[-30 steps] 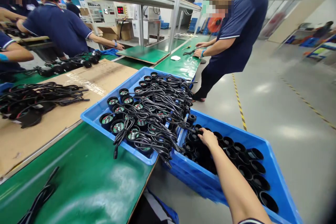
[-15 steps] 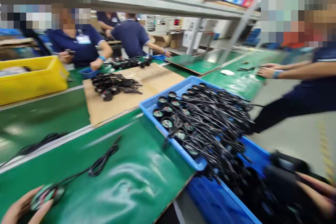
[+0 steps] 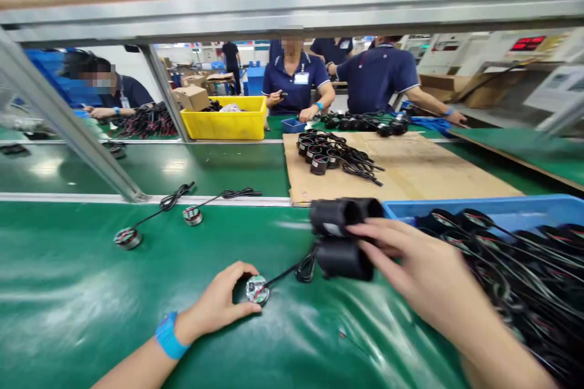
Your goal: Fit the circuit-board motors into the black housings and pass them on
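My left hand (image 3: 221, 296) rests low over the green mat with thumb and fingers closed around a small round circuit board unit (image 3: 258, 289). A coiled black cable (image 3: 305, 268) runs from that unit to the right. My right hand (image 3: 417, 264), slightly blurred, grips several hollow black cylindrical housings (image 3: 343, 260) in a cluster, held above the mat near the blue tray. Two more round circuit board units, one at the left (image 3: 128, 237) and another (image 3: 192, 215) beside it, lie on the mat with their cables bundled.
A blue tray (image 3: 401, 209) at right holds many cabled round parts. Across the bench, black housings with cables (image 3: 319, 161) sit on a cardboard sheet (image 3: 410, 164). A yellow bin (image 3: 223, 124), a metal post (image 3: 91, 115) and co-workers are beyond. An overhead beam (image 3: 292, 9) spans the view.
The view has swung left. My right hand has brought the black housings from the lower right, beside the tray, to over the mat. My left hand still holds the circuit board unit.
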`<state>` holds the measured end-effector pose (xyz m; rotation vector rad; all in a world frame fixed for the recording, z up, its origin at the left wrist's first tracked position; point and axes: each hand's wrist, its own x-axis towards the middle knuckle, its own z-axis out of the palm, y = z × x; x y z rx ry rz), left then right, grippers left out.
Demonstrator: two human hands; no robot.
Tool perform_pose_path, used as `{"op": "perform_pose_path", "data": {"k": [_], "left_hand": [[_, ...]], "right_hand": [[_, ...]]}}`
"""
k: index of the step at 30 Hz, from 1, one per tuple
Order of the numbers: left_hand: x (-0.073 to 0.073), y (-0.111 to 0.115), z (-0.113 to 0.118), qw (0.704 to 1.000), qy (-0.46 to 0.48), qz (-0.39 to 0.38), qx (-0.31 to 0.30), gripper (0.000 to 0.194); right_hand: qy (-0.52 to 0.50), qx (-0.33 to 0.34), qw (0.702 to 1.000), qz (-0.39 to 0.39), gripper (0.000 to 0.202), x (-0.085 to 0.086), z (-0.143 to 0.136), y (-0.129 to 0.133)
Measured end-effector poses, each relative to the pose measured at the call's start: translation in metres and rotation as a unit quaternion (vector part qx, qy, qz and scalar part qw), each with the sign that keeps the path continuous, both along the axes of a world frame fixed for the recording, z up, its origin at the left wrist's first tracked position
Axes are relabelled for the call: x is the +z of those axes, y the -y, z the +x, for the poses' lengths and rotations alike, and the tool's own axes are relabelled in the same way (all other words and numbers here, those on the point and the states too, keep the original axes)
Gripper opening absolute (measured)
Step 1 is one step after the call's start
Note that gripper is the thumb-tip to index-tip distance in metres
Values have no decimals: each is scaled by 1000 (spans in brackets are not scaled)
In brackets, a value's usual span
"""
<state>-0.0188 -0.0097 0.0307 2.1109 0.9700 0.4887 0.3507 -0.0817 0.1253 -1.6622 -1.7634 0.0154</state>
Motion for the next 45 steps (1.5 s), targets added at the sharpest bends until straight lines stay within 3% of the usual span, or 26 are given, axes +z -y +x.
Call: {"op": "perform_pose_path", "data": {"k": [1, 4, 6, 8, 12, 15, 18, 20, 23, 26, 30, 33, 37, 39, 42, 45], "left_hand": [[-1, 1, -1, 1000, 4, -4, -2, 55], [-7, -1, -5, 999, 32, -20, -7, 76], [-9, -3, -8, 997, 68, -21, 0, 81], [-11, -4, -9, 994, 104, -5, 31, 69], [-13, -9, -9, 982, 130, 32, 131, 46], [-19, -17, -2, 979, 107, 38, 169, 48], [-25, -27, 9, 985, 61, 59, 152, 56], [-27, -33, 16, 987, 41, 72, 138, 62], [-26, -41, 25, 988, 25, 74, 135, 72], [-23, -46, 32, 988, 0, 81, 133, 85], [-20, -51, 41, 987, -30, 81, 134, 90], [-19, -53, 41, 994, -35, 69, 80, 76], [-14, -55, 30, 997, -6, 52, -61, 68], [-12, -55, 25, 994, 4, 45, -104, 68], [-12, -56, 19, 991, -1, 39, -126, 68], [-13, -55, 18, 990, -11, 36, -135, 68]], "right_hand": [[52, 62, 995, -54, 30, 6, -29, -35], [133, 108, 976, -135, 35, 3, -105, -119], [153, 118, 969, -152, 33, -12, -136, -148], [167, 122, 965, -162, 30, -27, -151, -154], [161, 124, 968, -149, 26, -39, -144, -119], [93, 242, 955, -141, 34, -44, -134, -81], [36, 341, 926, -159, 54, -62, -135, -57], [17, 329, 928, -176, 60, -78, -139, -50], [-22, 303, 940, -156, 47, -95, -142, -45], [-32, 298, 949, -103, 34, -91, -133, -39], [-53, 245, 967, -36, 8, -61, -110, -27], [-31, 207, 977, -33, 16, -39, -98, -23], [16, 213, 974, -75, 21, -28, -92, -22], [41, 221, 968, -109, 24, -30, -90, -19], [81, 220, 961, -149, 46, -44, -85, -9], [101, 156, 974, -128, 57, -66, -82, 7]]}}
